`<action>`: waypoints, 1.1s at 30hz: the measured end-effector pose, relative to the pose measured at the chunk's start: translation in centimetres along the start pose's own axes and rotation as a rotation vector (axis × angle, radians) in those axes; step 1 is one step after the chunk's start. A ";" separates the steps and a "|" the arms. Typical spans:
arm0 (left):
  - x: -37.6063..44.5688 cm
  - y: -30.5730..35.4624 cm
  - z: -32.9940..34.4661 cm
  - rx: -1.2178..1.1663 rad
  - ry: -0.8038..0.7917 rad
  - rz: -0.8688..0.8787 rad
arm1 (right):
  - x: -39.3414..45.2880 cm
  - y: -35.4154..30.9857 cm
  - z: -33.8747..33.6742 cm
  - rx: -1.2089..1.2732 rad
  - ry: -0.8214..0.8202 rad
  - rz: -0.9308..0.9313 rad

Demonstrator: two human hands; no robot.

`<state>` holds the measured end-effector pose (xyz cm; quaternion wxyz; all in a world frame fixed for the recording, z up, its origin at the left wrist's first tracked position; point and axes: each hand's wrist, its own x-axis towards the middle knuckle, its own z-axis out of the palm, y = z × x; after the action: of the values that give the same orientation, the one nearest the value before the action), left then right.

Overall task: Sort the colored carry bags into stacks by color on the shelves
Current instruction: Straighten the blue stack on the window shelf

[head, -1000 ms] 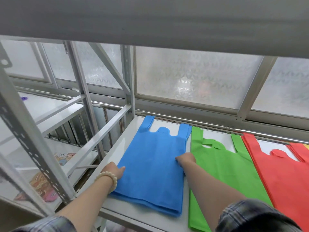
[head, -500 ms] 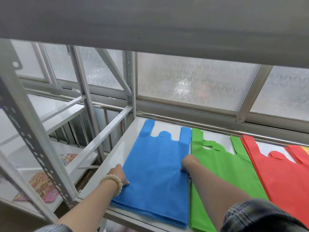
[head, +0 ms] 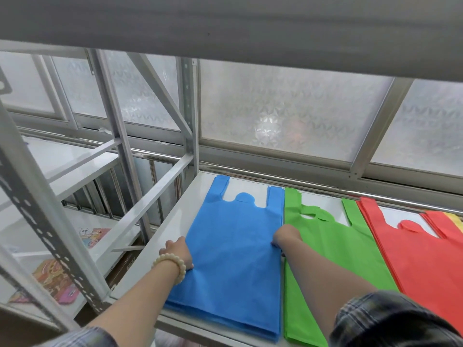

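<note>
Both bare forearms are reaching forward and slightly inward, the left hand [head: 178, 252], a pale bead bracelet [head: 170, 267] circling its wrist, lying knuckles-up with fingers curled under, the right hand [head: 285, 237] bending down, fingertips pinching low.

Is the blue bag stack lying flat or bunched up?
Flat: the blue bag stack lies spread on the shelf, handles toward the window, left hand and right hand at its side edges.

Both forearms are bare up to short plaid sleeves, a dark check with pale lines: the right sleeve [head: 390, 321] fills the lower corner, the left sleeve [head: 82, 338] only just shows. A bracelet [head: 172, 265] of round cream beads circles the left wrist. The hands wear no gloves.
</note>
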<state>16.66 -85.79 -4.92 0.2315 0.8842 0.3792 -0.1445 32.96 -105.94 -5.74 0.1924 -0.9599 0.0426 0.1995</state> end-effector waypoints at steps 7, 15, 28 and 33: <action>-0.5 0.0 0.6 -0.003 0.002 0.071 | -0.2 0.1 0.2 0.128 -0.021 0.009; -0.3 -0.3 0.9 -0.128 0.002 -0.015 | -0.2 0.0 0.6 0.130 0.037 0.041; -0.3 -0.3 1.7 -0.044 0.078 0.037 | -0.7 0.5 1.3 0.122 0.127 0.025; -0.5 0.0 1.5 0.015 0.056 0.023 | -1.2 0.7 1.1 0.121 0.141 -0.013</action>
<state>16.21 -86.83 -5.99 0.2157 0.8940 0.3740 -0.1200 31.36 -106.17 -6.48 0.2481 -0.9584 0.0617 0.1271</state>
